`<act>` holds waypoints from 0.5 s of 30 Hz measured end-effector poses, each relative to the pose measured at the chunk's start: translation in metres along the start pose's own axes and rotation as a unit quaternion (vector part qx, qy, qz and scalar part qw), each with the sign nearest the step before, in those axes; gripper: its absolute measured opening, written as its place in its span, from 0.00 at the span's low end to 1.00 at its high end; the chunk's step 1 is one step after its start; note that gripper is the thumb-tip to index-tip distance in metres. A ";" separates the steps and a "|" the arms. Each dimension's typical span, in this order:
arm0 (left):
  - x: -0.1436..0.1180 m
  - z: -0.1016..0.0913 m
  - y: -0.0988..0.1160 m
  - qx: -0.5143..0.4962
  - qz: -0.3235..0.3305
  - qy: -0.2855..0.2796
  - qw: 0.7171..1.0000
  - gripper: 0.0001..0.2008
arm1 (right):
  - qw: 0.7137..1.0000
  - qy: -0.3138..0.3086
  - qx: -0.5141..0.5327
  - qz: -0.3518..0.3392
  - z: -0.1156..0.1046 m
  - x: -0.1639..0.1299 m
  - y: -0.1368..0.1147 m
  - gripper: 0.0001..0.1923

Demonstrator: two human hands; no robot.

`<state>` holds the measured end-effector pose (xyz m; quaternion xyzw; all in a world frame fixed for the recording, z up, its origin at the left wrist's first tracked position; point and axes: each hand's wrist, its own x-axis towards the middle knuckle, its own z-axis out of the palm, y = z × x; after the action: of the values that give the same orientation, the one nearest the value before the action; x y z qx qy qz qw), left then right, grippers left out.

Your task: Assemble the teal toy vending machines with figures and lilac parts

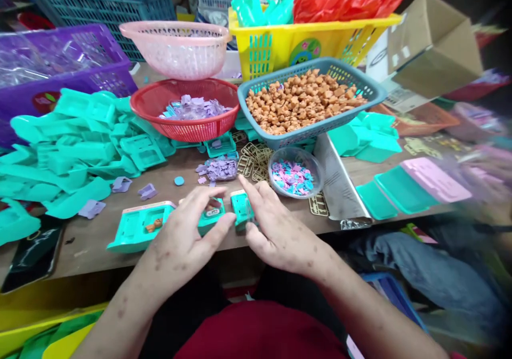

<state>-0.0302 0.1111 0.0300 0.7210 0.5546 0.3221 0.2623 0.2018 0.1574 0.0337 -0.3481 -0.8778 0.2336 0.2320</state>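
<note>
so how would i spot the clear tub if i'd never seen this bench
Find the big yellow basket at the back, then the blue-grey basket of brown pieces in front of it. Just this side of that, beyond the person's right hand, sits a round clear tub. Unlike both baskets, it is see-through and holds small pink and blue pieces.

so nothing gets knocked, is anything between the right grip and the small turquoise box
Nothing visible: the right grip is right beside the box, on its right. Whether they touch is unclear.
</note>
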 end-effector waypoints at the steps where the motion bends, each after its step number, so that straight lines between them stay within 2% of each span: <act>1: 0.003 0.005 0.010 -0.077 -0.028 -0.011 0.997 0.22 | 1.000 0.000 0.026 0.015 0.001 -0.005 -0.002 0.43; 4: 0.014 0.022 0.027 -0.248 -0.080 -0.040 0.965 0.21 | 0.986 0.046 0.148 0.057 0.007 -0.017 -0.001 0.41; 6: 0.022 0.028 0.029 -0.293 -0.098 -0.032 0.951 0.19 | 0.951 0.067 0.288 0.094 0.013 -0.025 0.004 0.40; 7: 0.025 0.030 0.029 -0.296 -0.099 -0.027 0.950 0.19 | 0.920 0.076 0.366 0.116 0.016 -0.028 0.007 0.40; 9: 0.027 0.030 0.027 -0.268 -0.088 -0.021 0.959 0.18 | 0.848 0.098 0.498 0.155 0.020 -0.035 0.014 0.39; 11: 0.025 0.028 0.026 -0.206 -0.062 -0.037 0.976 0.19 | 0.795 0.124 0.565 0.183 0.023 -0.041 0.018 0.38; 13: 0.022 0.024 0.027 -0.133 -0.017 -0.099 0.986 0.23 | 0.776 0.137 0.582 0.200 0.023 -0.044 0.020 0.37; 15: 0.020 0.019 0.028 -0.056 0.047 -0.170 0.983 0.26 | 0.776 0.131 0.584 0.199 0.022 -0.047 0.020 0.38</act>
<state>0.0057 0.1234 0.0419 0.7745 0.4486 0.2372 0.3778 0.2302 0.1316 -0.0064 -0.3398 -0.4452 0.6945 0.4517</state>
